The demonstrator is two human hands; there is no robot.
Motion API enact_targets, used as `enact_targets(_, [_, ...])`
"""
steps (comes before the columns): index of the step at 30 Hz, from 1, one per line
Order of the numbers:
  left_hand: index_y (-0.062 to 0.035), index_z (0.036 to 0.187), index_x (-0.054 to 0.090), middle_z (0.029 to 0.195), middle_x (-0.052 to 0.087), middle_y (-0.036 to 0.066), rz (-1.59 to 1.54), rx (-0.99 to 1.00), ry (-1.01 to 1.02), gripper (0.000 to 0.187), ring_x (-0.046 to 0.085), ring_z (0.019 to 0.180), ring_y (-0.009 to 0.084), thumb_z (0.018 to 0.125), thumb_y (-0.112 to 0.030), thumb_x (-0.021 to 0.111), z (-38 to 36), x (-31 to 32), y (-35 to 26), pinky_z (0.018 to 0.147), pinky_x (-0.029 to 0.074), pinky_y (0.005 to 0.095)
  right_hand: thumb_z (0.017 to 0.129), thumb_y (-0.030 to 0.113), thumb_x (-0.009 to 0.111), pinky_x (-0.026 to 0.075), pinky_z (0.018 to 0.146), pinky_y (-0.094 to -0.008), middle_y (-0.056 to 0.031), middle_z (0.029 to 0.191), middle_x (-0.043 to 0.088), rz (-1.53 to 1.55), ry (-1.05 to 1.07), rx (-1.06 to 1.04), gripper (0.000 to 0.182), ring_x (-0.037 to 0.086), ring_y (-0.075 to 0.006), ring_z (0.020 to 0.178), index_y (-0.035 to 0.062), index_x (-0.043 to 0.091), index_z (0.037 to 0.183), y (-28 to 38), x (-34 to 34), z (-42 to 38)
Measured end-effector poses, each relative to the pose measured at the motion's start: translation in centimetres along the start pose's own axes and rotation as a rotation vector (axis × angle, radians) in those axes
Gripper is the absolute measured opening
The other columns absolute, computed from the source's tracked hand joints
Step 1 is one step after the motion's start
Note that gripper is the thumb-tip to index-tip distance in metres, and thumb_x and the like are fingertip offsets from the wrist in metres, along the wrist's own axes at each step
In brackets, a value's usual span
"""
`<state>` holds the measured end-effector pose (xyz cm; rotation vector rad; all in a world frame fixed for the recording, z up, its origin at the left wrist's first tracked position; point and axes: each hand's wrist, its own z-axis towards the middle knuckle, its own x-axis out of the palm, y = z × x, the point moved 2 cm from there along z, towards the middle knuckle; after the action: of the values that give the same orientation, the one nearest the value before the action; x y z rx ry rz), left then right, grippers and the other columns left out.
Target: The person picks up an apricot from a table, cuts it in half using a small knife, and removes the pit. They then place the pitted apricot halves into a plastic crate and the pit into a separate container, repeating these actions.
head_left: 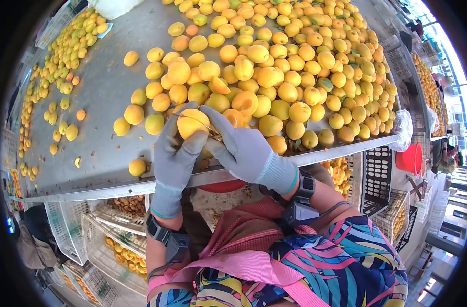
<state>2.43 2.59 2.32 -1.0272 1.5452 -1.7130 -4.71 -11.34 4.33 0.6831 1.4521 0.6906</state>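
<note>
In a grey glove, my left hand [173,151] grips a whole-looking yellow apricot [192,123] just above the table's near edge. My right hand [246,148], gloved too, is closed on a thin, dark metal tool [213,132], like a small knife, which touches the fruit's right side; its grip is mostly hidden by the fingers. Behind my hands lie cut apricot halves [245,103], one showing its hollow. A large heap of whole apricots [295,77] spreads beyond them. One loose apricot [137,167] rests left of my left hand.
The metal table [100,153] has a raised near rim. More apricots [64,56] line its far left side. Below stand white crates [110,243] holding halved fruit, and brown pits. At right are a black crate [375,179] and a red bucket [409,159].
</note>
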Motion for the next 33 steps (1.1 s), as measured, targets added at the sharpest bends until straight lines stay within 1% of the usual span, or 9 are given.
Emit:
enact_targets(7, [0.0042, 0.132, 0.044, 0.119, 0.057, 0.007, -0.477, -0.170, -0.014, 0.056, 0.055, 0.105, 0.0138, 0.088, -0.024, 0.065, -0.7, 0.5, 1.2, 0.090, 0.045, 0.0262, 0.091, 0.030, 0.053, 0.047, 0.052, -0.0433, -0.0161, 0.070, 0.061, -0.016, -0.069, -0.016, 0.063, 0.061, -0.0341, 0.059, 0.0061, 0.026, 0.142, 0.2, -0.3, -0.1])
enact_targets(9, [0.0015, 0.128, 0.048, 0.112, 0.060, 0.005, 0.023, -0.009, 0.054, 0.050, 0.056, 0.097, 0.0097, 0.088, -0.022, 0.067, -0.4, 0.2, -0.3, 0.082, 0.047, 0.0232, 0.091, 0.031, 0.054, 0.047, 0.051, -0.0424, -0.0155, 0.069, 0.061, -0.113, 0.129, 0.082, 0.062, 0.061, -0.0333, 0.058, 0.0056, 0.028, 0.141, 0.2, -1.1, 0.0])
enact_targets(13, [0.0009, 0.129, 0.049, 0.112, 0.060, 0.005, 0.068, 0.014, 0.095, 0.050, 0.056, 0.098, 0.0104, 0.088, -0.023, 0.066, -0.1, -0.8, 0.6, 0.081, 0.047, 0.0222, 0.090, 0.030, 0.056, 0.046, 0.050, -0.0418, -0.0150, 0.069, 0.060, -0.056, 0.032, 0.008, 0.062, 0.061, -0.0328, 0.058, 0.0056, 0.030, 0.141, 0.0, -0.2, 0.0])
enact_targets(19, [0.0031, 0.130, 0.048, 0.116, 0.059, 0.007, -0.628, -0.221, -0.041, 0.054, 0.056, 0.102, 0.0124, 0.087, -0.023, 0.068, -0.8, -0.3, 2.4, 0.085, 0.047, 0.0249, 0.089, 0.029, 0.057, 0.045, 0.049, -0.0415, -0.0146, 0.069, 0.060, 0.010, -0.155, -0.100, 0.063, 0.060, -0.0325, 0.057, 0.0040, 0.030, 0.140, 0.2, 0.1, 0.0])
enact_targets(22, [0.0036, 0.130, 0.047, 0.119, 0.058, 0.008, -0.367, -0.117, 0.001, 0.057, 0.056, 0.103, 0.0139, 0.087, -0.027, 0.068, -0.8, -0.7, 1.4, 0.086, 0.047, 0.0263, 0.090, 0.030, 0.056, 0.045, 0.049, -0.0420, -0.0146, 0.069, 0.060, 0.019, -0.017, -0.032, 0.062, 0.060, -0.0327, 0.057, 0.0031, 0.031, 0.139, 0.4, -0.9, -0.2])
enact_targets(24, [0.0032, 0.131, 0.047, 0.119, 0.059, 0.009, 0.057, 0.014, 0.062, 0.059, 0.056, 0.104, 0.0146, 0.088, -0.032, 0.066, -0.5, -0.7, 0.0, 0.086, 0.047, 0.0259, 0.090, 0.032, 0.054, 0.045, 0.049, -0.0420, -0.0144, 0.068, 0.060, -0.016, 0.124, 0.041, 0.061, 0.060, -0.0326, 0.057, 0.0032, 0.031, 0.139, 0.0, -1.0, -0.1])
enact_targets(28, [0.0033, 0.131, 0.047, 0.118, 0.059, 0.009, 0.016, 0.016, 0.045, 0.057, 0.057, 0.103, 0.0142, 0.088, -0.031, 0.065, -0.3, -0.4, 0.2, 0.086, 0.047, 0.0256, 0.090, 0.022, 0.055, 0.043, 0.050, -0.0404, -0.0161, 0.056, 0.052, -0.026, 0.041, -0.003, 0.062, 0.057, -0.0348, 0.054, 0.0085, 0.027, 0.143, -0.5, 0.0, 0.1])
enact_targets(30, [0.0041, 0.130, 0.047, 0.116, 0.060, 0.009, -0.231, -0.100, -0.091, 0.055, 0.057, 0.101, 0.0133, 0.088, -0.025, 0.067, -0.5, -0.6, 1.8, 0.085, 0.048, 0.0257, 0.090, 0.022, 0.055, 0.042, 0.050, -0.0408, -0.0165, 0.058, 0.053, 0.029, -0.085, -0.077, 0.062, 0.057, -0.0348, 0.054, 0.0084, 0.028, 0.143, -0.6, 0.3, 0.3])
enact_targets(33, [0.0045, 0.131, 0.047, 0.116, 0.060, 0.009, -0.493, -0.250, -0.078, 0.055, 0.058, 0.100, 0.0129, 0.087, -0.021, 0.068, -1.0, 0.0, 2.2, 0.084, 0.049, 0.0260, 0.091, 0.032, 0.054, 0.046, 0.049, -0.0412, -0.0147, 0.065, 0.059, 0.024, -0.080, -0.051, 0.062, 0.059, -0.0329, 0.056, 0.0044, 0.030, 0.140, -0.5, 0.2, -0.2])
